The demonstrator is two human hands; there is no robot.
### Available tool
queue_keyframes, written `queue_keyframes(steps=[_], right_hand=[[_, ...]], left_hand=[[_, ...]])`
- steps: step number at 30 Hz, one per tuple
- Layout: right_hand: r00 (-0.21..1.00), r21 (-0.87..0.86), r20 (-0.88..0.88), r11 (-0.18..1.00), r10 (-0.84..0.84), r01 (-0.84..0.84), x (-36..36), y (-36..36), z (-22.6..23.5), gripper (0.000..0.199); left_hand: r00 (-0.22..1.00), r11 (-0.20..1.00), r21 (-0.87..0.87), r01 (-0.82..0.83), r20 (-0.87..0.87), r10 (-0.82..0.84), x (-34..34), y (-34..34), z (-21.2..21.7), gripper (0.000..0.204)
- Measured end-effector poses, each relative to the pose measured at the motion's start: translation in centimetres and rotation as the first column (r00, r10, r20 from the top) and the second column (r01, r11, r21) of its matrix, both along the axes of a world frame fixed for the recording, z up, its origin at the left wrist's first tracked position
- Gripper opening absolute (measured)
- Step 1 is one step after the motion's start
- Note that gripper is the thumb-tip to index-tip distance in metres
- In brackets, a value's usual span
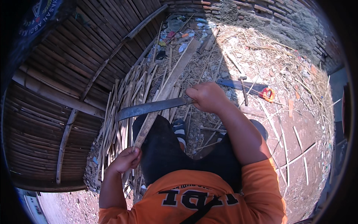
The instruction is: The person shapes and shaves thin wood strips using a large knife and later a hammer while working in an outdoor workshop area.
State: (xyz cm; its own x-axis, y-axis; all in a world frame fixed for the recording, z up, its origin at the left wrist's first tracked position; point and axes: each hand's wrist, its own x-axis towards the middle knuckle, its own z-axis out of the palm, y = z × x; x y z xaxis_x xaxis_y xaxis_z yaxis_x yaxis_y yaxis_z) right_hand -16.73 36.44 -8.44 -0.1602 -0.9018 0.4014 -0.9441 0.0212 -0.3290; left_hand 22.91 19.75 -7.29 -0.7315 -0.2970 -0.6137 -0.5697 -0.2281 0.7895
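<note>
My right hand [209, 97] is wrapped round the handle of a machete [151, 108], whose long dark blade points left. The blade lies across a long bamboo slat [179, 72], at least as it looks from above; whether it touches the wood I cannot tell. My left hand [127, 159] grips the near end of the slat beside my left knee. From there the slat slants up and away to the right, its far end over the littered ground.
Many split bamboo strips [125, 100] lie piled along the woven bamboo wall [71, 48] on my left. To the right are a hammer [244, 91] and a handsaw [238, 84] with an orange handle. A brick wall [268, 13] stands at the back, with rubbish at its foot.
</note>
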Motion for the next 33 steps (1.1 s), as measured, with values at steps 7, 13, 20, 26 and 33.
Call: queue_keyframes(steps=[7, 13, 20, 26, 33], right_hand=[[0.893, 0.012, 0.231, 0.919, -0.386, 0.394, -4.9, 1.8, -0.1, 0.024], [0.979, 0.057, 0.008, 0.977, -0.206, 0.205, -1.9, 1.5, 0.8, 0.025], [0.858, -0.028, 0.283, 0.891, -0.428, 0.453, -6.4, 2.3, -0.3, 0.029], [0.973, -0.047, 0.05, 0.972, -0.227, 0.229, -2.4, 1.1, -0.2, 0.024], [0.74, 0.047, 0.467, 0.849, -0.485, 0.527, -7.2, 2.1, -1.8, 0.033]], left_hand=[[0.997, 0.664, -0.744, 0.072, 0.076, -0.023, -0.2, 0.6, 1.5, 0.049], [0.997, 0.418, -0.905, 0.073, 0.064, -0.033, -0.7, 0.9, 0.7, 0.038], [0.991, 0.382, -0.915, 0.129, 0.128, -0.028, -0.4, 0.9, 1.9, 0.032], [0.993, 0.424, -0.898, 0.114, 0.109, -0.037, -0.4, 0.7, 1.2, 0.03], [0.997, 0.298, -0.953, 0.059, 0.041, -0.067, 0.8, 0.3, 1.1, 0.032]])
